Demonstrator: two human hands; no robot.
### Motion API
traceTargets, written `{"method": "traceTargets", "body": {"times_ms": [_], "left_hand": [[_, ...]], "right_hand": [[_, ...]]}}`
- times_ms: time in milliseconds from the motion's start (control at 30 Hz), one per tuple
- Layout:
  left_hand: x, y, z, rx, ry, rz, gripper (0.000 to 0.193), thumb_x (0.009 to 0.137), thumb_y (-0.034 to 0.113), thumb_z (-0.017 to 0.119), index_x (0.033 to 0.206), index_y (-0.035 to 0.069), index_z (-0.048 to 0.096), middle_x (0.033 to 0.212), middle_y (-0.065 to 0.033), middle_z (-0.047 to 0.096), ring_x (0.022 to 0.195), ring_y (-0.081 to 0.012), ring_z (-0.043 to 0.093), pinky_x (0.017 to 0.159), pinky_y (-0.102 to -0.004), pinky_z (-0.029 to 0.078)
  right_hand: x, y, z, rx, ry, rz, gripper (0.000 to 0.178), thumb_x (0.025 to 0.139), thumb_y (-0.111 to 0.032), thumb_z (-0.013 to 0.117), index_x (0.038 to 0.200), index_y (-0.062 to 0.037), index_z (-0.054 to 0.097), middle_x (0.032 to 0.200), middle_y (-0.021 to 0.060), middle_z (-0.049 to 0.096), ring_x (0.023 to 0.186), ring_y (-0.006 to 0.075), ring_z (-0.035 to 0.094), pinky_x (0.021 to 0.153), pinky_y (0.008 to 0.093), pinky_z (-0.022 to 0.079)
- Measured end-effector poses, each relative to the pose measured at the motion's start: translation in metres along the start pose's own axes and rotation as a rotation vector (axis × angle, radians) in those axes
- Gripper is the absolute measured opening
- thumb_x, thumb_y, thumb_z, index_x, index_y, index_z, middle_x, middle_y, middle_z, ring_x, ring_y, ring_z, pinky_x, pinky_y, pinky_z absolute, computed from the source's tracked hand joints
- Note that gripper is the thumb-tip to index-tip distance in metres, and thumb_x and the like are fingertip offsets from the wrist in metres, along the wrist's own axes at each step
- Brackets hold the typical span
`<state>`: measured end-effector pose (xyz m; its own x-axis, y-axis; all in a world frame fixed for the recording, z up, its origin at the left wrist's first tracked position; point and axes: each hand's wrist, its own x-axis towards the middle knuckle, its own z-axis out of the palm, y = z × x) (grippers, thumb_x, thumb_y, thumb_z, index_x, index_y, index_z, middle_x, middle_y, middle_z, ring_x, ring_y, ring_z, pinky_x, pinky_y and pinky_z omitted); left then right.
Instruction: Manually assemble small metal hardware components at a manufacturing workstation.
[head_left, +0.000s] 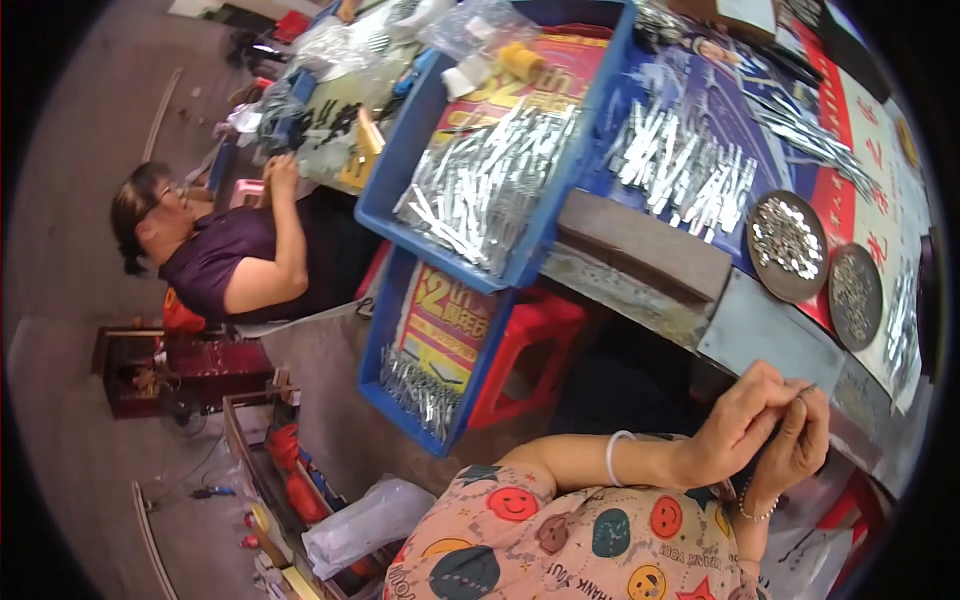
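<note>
Close together at the table's edge, my left hand and my right hand are both closed, fingertips meeting. A small thin dark piece pokes out between the fingertips; its kind is too small to make out, and most of it is hidden. Just beyond my hands lies a flat grey metal plate. Two round dishes stand behind it: one has shiny small metal discs, the other small grey parts. Slim silvery metal strips lie in rows on the table farther back.
A blue tray of metal strips stands left of the rows; a lower blue tray has smaller metal parts. Beside it is a red stool. A brown metal block lies along the table edge. Another person sits working at far left.
</note>
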<state>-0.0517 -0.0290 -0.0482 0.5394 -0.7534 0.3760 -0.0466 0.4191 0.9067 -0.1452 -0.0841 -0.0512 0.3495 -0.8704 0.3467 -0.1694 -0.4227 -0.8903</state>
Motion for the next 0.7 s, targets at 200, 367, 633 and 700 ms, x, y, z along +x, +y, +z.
{"method": "traceTargets", "body": {"times_ms": [200,367,633,700], "left_hand": [[-0.006,0.007,0.005,-0.027,-0.026,0.0,0.025,0.084,-0.008,0.05,0.108,0.0,0.05,0.095,-0.0142,0.048,0.085,-0.0248,0.05,0.074,-0.0289,0.042],[-0.01,0.018,0.006,-0.051,-0.04,-0.02,0.027,0.082,-0.009,0.049,0.107,0.0,0.051,0.094,-0.0147,0.048,0.084,-0.0265,0.049,0.075,-0.0302,0.042],[-0.021,0.018,0.008,-0.047,-0.056,0.002,0.029,0.083,-0.008,0.05,0.111,-0.001,0.05,0.097,-0.0149,0.048,0.084,-0.0233,0.049,0.073,-0.0283,0.041],[-0.02,0.019,0.014,-0.1,-0.051,-0.072,0.028,0.081,-0.009,0.049,0.106,0.003,0.051,0.093,-0.0137,0.046,0.083,-0.026,0.048,0.076,-0.03,0.041]], "right_hand": [[-0.001,-0.006,-0.002,0.012,-0.004,-0.064,0.025,0.096,-0.016,0.049,0.083,0.0051,0.051,0.079,0.0117,0.056,0.073,0.0188,0.052,0.066,0.0288,0.042],[-0.008,-0.01,-0.005,-0.009,0.022,-0.038,0.035,0.098,-0.025,0.045,0.08,0.005,0.05,0.075,0.0121,0.056,0.065,0.018,0.051,0.059,0.0281,0.041],[-0.011,-0.003,-0.005,0.002,0.032,-0.114,0.045,0.098,-0.031,0.043,0.07,0.0031,0.048,0.071,0.0119,0.055,0.061,0.017,0.05,0.052,0.0276,0.037],[-0.005,-0.008,-0.006,-0.078,0.13,-0.18,0.047,0.098,-0.032,0.042,0.067,0.0028,0.047,0.069,0.0115,0.055,0.057,0.0168,0.048,0.05,0.0277,0.036]]}}
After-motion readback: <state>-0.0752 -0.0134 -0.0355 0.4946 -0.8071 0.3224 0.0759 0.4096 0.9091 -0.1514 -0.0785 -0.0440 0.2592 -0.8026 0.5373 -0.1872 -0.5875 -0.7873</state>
